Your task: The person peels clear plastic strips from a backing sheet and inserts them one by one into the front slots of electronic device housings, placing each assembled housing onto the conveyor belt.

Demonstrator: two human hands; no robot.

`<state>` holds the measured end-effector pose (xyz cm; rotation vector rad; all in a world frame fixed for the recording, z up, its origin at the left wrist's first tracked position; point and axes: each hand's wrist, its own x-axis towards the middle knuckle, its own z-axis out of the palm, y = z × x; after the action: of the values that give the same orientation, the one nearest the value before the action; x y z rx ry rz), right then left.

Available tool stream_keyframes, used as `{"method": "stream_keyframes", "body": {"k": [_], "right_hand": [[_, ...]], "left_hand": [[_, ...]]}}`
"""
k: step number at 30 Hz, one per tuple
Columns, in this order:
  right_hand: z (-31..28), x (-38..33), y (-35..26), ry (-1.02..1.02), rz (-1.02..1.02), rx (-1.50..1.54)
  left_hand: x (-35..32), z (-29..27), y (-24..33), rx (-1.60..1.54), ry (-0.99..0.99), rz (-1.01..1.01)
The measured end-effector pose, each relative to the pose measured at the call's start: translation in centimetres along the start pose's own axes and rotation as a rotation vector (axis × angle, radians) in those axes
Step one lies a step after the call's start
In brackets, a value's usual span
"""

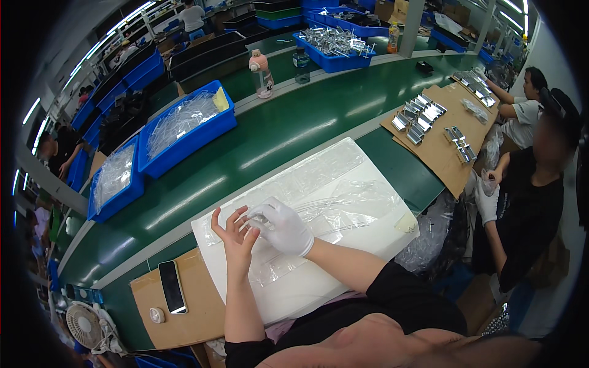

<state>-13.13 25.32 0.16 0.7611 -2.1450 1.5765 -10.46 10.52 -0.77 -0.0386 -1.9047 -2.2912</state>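
Observation:
My left hand [235,236] is bare, palm up with fingers spread, over a white sheet [368,242] on the bench. My right hand [281,226] wears a white glove and pinches a small clear plastic bag [265,211] between the two hands. The left fingertips touch that bag's edge. More clear plastic bags [343,205] lie crumpled and flat on the white sheet just right of my hands, and a row of them [307,178] stretches along its far edge.
A phone [172,286] and a small white round item [157,315] lie on cardboard [184,319] at my left. Blue bins of clear bags [184,126] stand on the green belt [288,129]. A small fan [86,325] sits lower left. A person [527,208] works at right near metal parts [420,116] on cardboard.

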Motion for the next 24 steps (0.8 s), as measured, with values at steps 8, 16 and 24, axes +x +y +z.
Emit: {"method": "stream_keyframes", "body": {"k": [8, 16, 24], "right_hand": [[0.06, 0.13, -0.23, 0.015, -0.002, 0.002], [0.26, 0.06, 0.15, 0.018, -0.011, -0.023], [-0.36, 0.29, -0.29, 0.012, -0.054, -0.006]], "left_hand": [[-0.03, -0.39, -0.38, 0.059, -0.028, 0.037], [-0.13, -0.58, -0.54, 0.069, -0.078, -0.106], [-0.18, -0.18, -0.06, 0.082, -0.092, -0.085]]}}
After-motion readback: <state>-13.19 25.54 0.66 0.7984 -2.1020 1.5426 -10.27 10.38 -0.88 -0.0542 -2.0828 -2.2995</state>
